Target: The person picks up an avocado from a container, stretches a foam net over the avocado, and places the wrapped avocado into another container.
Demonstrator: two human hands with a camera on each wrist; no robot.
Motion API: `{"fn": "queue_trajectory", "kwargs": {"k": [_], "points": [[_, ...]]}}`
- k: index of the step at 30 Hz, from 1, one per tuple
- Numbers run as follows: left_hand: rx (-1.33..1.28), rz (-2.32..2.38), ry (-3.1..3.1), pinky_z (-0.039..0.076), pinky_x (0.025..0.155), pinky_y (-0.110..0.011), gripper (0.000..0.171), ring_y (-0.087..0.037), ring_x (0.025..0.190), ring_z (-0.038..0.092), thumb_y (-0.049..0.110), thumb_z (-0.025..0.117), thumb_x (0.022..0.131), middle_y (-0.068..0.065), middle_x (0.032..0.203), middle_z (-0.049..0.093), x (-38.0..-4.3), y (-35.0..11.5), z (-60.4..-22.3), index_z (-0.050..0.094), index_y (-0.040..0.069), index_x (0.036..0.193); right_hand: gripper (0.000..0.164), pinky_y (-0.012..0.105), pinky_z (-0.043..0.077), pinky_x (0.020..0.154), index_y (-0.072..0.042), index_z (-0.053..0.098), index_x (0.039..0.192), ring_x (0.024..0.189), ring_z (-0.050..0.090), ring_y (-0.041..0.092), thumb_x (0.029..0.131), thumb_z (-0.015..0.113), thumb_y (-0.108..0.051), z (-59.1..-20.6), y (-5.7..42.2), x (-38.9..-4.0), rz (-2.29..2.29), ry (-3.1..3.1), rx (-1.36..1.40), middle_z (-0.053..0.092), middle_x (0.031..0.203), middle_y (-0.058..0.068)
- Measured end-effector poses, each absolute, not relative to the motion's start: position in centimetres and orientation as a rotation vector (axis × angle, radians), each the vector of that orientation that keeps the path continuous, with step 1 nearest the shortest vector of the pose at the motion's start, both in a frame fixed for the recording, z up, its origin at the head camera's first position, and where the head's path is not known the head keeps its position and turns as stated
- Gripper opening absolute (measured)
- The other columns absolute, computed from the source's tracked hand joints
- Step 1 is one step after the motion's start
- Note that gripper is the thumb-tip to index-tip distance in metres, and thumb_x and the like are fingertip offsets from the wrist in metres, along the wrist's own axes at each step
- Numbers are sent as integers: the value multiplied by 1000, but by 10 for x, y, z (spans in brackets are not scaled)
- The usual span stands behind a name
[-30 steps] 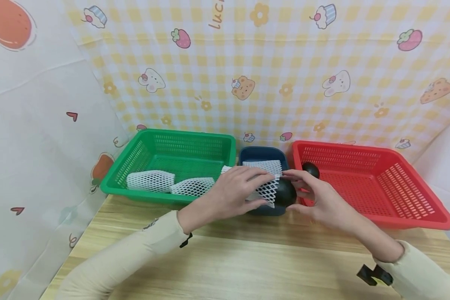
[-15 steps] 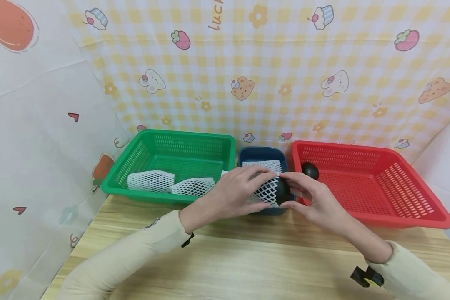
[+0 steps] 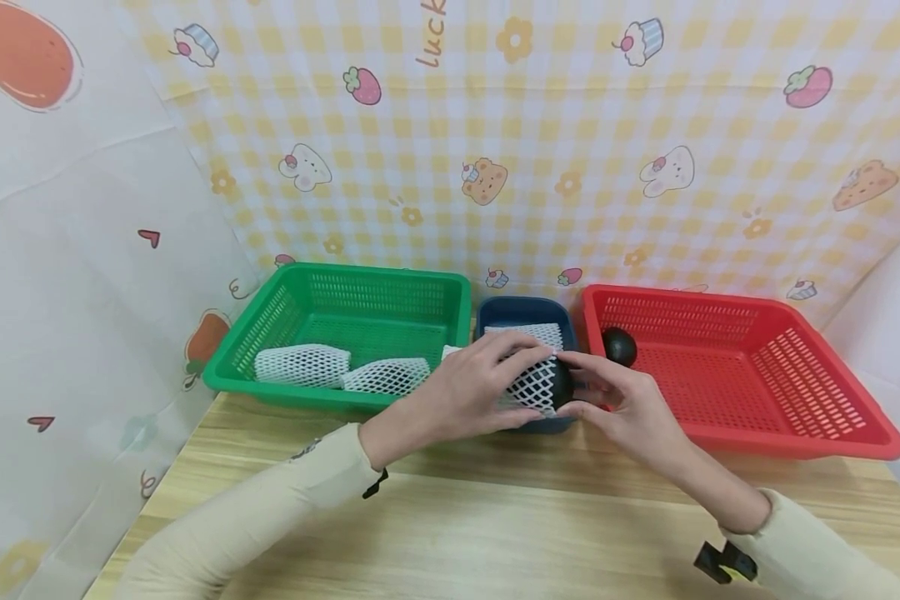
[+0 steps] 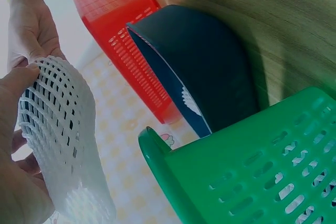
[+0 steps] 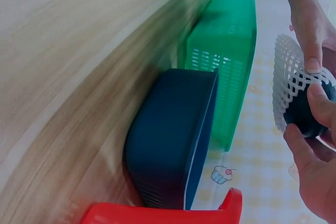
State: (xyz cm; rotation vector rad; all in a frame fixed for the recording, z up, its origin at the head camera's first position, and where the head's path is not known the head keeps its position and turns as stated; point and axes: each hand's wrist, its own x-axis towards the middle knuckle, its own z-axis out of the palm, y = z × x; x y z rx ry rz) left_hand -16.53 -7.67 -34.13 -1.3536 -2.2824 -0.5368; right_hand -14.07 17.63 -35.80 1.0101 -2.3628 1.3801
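Note:
Above the navy bin, my left hand (image 3: 457, 387) grips a white foam net sleeve (image 4: 65, 124) from the side, thumb and fingers around it. Inside its mouth sits a dark, rounded avocado (image 5: 302, 111), the mesh stretched over much of it. My right hand (image 3: 633, 400) holds the exposed end between thumb and fingers, fingertips right at the sleeve's edge. From the head view, the left hand hides most of the sleeve; its tail pokes out behind the knuckles. In the left wrist view the sleeve's tail hangs slack and narrow.
A green basket (image 3: 337, 268) at left holds netted pieces (image 3: 302, 364). The navy bin (image 3: 525, 306) in the middle has more foam sleeves (image 3: 542, 335). At right, a red basket (image 3: 720, 442) contains another avocado (image 3: 619, 347). All stand on a wooden table (image 3: 450, 533) before a patterned cloth.
My right hand has moved left, and the avocado has gone deeper into the foam sleeve, so less of it shows. The left hand has stayed nearly in place.

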Motion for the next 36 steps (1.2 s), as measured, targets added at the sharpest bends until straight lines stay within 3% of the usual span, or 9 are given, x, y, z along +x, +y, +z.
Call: {"fn": "queue_trajectory", "kwargs": {"k": [10,20,36], "points": [[-1342,-573,-2227,47,100,-30,69,-22,121,56,39,86,82,-9,134,58,-169,-81,-340,59,7,137,75,34,55,83,2,57,138,116,65,20,70,79,25,-361,178,-145,1491,-2286,1117,59,132,14],[-1374,-595,-2200,40,105,-29,66,-23,122,55,39,85,84,-9,133,57,-170,-79,-341,60,7,136,65,36,55,83,5,63,129,105,69,25,69,77,28,-367,174,-145,1549,-2206,1054,65,121,16],[-1359,-596,-2217,44,102,-31,64,-23,122,53,39,84,84,-9,133,58,-170,-77,-343,62,6,134,63,35,56,81,5,66,125,95,71,19,67,79,27,-374,167,-143,1469,-2165,987,69,118,15]]}}
